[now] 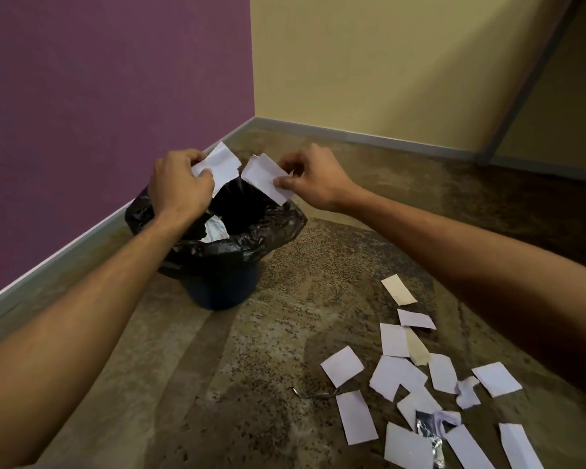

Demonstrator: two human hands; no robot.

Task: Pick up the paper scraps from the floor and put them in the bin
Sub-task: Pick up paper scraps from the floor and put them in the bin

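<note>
A dark bin (222,292) lined with a black bag (271,228) stands on the floor by the purple wall, with white paper (215,228) inside it. Above its mouth my left hand (180,184) pinches one white paper piece (225,165). My right hand (313,179) pinches another white piece (266,177). The two pieces nearly touch at their inner edges. Several white and beige paper scraps (420,380) lie scattered on the floor at the lower right.
A purple wall (99,96) runs along the left and a yellow wall (386,62) closes the back, both with a grey skirting. A small shiny wrapper (432,441) and a thin metal wire (313,394) lie among the scraps. The floor is mottled brown.
</note>
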